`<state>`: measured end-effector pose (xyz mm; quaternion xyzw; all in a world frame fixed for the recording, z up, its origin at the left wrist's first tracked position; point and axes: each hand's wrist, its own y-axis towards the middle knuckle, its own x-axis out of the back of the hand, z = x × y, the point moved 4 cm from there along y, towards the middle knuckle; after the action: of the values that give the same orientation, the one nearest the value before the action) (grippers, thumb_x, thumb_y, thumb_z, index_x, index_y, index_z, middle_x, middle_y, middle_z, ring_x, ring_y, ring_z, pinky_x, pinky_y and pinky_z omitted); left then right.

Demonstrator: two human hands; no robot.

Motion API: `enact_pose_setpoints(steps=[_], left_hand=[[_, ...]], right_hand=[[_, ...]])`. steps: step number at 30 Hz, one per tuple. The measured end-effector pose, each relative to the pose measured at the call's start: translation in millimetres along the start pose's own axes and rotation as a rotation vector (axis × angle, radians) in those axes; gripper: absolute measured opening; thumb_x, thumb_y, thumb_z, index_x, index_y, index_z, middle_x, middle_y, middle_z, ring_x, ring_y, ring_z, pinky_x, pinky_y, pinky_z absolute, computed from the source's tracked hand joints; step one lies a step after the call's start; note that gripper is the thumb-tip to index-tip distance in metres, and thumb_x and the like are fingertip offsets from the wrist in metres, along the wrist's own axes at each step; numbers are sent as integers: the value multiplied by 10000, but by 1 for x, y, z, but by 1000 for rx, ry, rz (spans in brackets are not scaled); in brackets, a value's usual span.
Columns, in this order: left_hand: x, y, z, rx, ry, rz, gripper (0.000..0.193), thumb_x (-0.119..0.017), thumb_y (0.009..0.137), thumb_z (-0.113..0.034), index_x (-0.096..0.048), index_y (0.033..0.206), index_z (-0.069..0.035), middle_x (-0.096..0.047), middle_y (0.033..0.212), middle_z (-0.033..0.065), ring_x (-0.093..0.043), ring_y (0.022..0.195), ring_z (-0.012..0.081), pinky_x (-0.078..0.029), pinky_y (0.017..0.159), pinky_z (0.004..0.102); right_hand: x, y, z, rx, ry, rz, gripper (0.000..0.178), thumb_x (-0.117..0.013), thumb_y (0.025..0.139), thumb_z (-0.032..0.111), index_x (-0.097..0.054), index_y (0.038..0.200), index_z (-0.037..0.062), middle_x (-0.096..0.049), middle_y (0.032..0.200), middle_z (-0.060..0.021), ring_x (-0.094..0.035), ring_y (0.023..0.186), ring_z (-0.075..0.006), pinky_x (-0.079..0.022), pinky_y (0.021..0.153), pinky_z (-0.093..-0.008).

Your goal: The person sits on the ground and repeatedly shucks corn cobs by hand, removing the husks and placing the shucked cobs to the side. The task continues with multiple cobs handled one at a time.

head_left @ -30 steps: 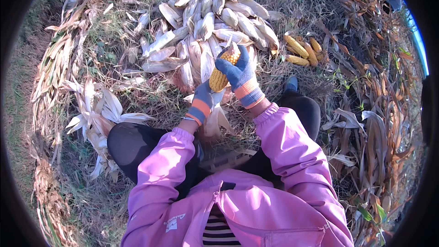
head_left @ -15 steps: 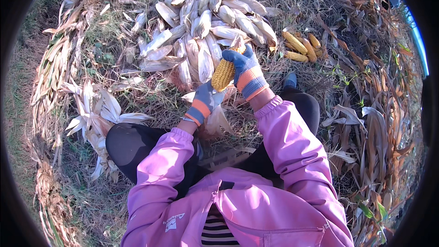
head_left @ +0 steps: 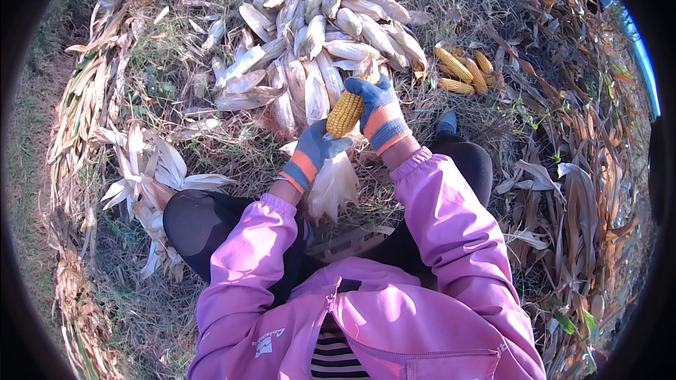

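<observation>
A yellow corn cob point(head_left: 344, 115), its kernels bare, is held between my two gloved hands. My right hand point(head_left: 372, 98) wraps round the cob's upper end, where a pale tip sticks out. At the cob's lower end my left hand point(head_left: 318, 148) is closed on pale dry husk point(head_left: 333, 186), which hangs down below the fingers. Whether that husk is still joined to the cob is hidden by the left hand. Both gloves are blue-grey with orange bands.
Beyond my hands lies a heap of unhusked corn ears point(head_left: 317, 35). Several bare yellow cobs point(head_left: 461, 70) lie on the dry grass to the right of it. Loose husks point(head_left: 151, 176) lie by my left knee. Dry stalks and leaves point(head_left: 584, 211) line both sides.
My left hand has shifted slightly up and right along the husk, and the hanging husk shows more fully. The cob has tilted and moved a little; my right hand keeps its grip.
</observation>
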<state>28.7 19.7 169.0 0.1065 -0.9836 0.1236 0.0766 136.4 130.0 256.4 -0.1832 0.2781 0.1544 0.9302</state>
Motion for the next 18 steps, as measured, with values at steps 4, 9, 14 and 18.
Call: enact_pose_setpoints(steps=[4,9,14,18], left_hand=[[-9,-4,1,125,-553,-7,554,-777,709,-167,-522,1158,36,-620,1074,112,-597,949,153,-498,798,270],[-17,-13,-10,78,-489,16,490,-720,753,-61,-507,1188,17,-599,1097,77,-593,941,135,-504,799,246],[-21,-11,2,72,-651,-4,410,-706,783,-138,-561,1142,-3,-626,1063,47,-601,939,137,-489,802,261],[-21,-21,-23,-23,-11,-26,406,-686,798,-239,-584,1120,-14,-659,1019,79,-627,940,182,-484,799,305]], right_hand=[[-3,-4,0,-29,34,-38,382,-704,655,23,-505,981,11,-576,819,-81,-588,684,-207,-501,632,-344],[-6,-5,3,1,19,48,379,-705,656,11,-486,965,13,-573,812,-77,-589,683,-200,-501,626,-340],[-9,-1,-1,-4,-73,62,387,-714,655,17,-482,964,11,-570,809,-78,-584,687,-184,-498,623,-330],[-5,-1,1,27,-149,93,432,-727,656,58,-488,1010,-11,-581,829,-91,-580,706,-175,-493,629,-321]])
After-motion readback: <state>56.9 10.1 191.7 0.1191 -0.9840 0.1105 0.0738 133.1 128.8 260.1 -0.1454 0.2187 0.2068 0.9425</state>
